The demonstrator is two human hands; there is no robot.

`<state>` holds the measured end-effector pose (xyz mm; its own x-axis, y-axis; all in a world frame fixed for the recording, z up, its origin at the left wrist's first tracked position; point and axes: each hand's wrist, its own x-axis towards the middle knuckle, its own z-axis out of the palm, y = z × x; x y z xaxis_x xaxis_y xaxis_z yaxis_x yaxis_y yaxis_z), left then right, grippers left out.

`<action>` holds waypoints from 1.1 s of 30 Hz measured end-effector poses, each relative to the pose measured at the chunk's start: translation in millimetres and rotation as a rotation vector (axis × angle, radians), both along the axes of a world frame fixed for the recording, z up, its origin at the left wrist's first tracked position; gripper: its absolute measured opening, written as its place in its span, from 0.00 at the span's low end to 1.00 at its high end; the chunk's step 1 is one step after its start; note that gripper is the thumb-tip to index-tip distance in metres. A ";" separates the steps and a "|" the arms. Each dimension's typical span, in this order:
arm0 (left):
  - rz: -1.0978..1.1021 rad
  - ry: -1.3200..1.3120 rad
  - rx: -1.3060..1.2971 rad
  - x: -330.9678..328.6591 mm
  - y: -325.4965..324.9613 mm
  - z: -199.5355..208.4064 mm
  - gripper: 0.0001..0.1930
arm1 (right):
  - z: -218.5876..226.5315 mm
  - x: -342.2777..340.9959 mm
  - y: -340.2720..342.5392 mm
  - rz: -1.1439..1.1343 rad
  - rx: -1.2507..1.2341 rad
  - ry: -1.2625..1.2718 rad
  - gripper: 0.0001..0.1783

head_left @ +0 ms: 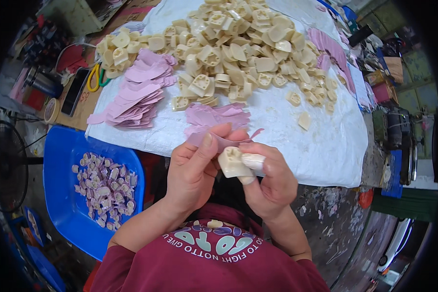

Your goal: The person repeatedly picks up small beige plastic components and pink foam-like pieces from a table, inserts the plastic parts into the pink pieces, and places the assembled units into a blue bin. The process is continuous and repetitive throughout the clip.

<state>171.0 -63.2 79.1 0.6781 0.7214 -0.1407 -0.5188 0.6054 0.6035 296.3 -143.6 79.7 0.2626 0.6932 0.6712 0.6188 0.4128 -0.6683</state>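
Note:
Over the table's near edge, my left hand (192, 163) pinches a thin pinkish-purple strip (224, 143) between thumb and fingers; one end curls up to the right. Just below the strip, my right hand (273, 184) grips a cream plastic block heel (232, 165), its ribbed hollow end facing up. White coverings sit on fingertips of my right hand. The heel is close against the strip and my left fingers; I cannot tell whether the strip touches it. Beyond my hands lies a loose stack of similar pink pieces (216, 117).
A large heap of cream heels (243, 48) covers the far part of the white-sheeted table (321, 151). Fanned pink pieces (136, 95) lie at left, near yellow-handled scissors (93, 78). Below left, a blue basin (63, 194) holds many pink-covered heels (104, 187).

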 end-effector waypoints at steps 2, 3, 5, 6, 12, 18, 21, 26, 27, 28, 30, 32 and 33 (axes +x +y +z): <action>0.004 -0.008 0.012 -4.9 2.1 0.9 0.20 | 3.5 -2.5 1.5 0.008 -0.006 0.013 0.17; 0.005 -0.012 0.008 -4.2 1.7 0.8 0.20 | 4.6 -3.0 1.4 0.004 -0.007 0.013 0.16; 0.003 -0.016 0.000 -5.4 2.6 0.7 0.20 | 6.9 -3.1 2.9 0.007 -0.009 0.004 0.16; -0.003 -0.016 -0.006 -6.1 3.1 1.4 0.20 | 8.2 -2.5 3.4 0.010 -0.009 -0.004 0.16; -0.032 -0.031 -0.023 -7.0 2.5 3.4 0.19 | 5.6 -1.4 5.2 -0.025 0.006 -0.040 0.16; -0.008 0.204 0.220 -11.0 11.2 -0.2 0.15 | 14.3 14.4 8.9 -0.110 -0.083 -0.357 0.17; 0.015 0.268 0.281 -12.1 12.3 -5.1 0.13 | 18.5 16.3 9.0 -0.127 -0.153 -0.430 0.17; -0.049 0.256 0.129 -15.6 10.4 -6.6 0.14 | 24.0 11.4 10.9 -0.101 -0.263 -0.461 0.16; -0.073 0.272 0.122 -16.9 10.4 -7.1 0.14 | 25.8 10.5 10.8 -0.088 -0.283 -0.473 0.16; -0.097 0.287 0.116 -18.3 10.6 -7.7 0.14 | 26.2 10.0 11.1 -0.073 -0.303 -0.485 0.16; -0.131 0.316 0.129 -19.1 16.2 -9.1 0.13 | 25.2 10.5 14.1 -0.046 -0.314 -0.555 0.15; -0.131 0.445 0.295 -16.7 18.4 -10.2 0.13 | 20.7 12.6 17.1 -0.039 -0.330 -0.580 0.14; -0.113 0.558 0.459 -13.4 18.6 -10.2 0.13 | 12.9 14.8 19.5 -0.049 -0.337 -0.574 0.14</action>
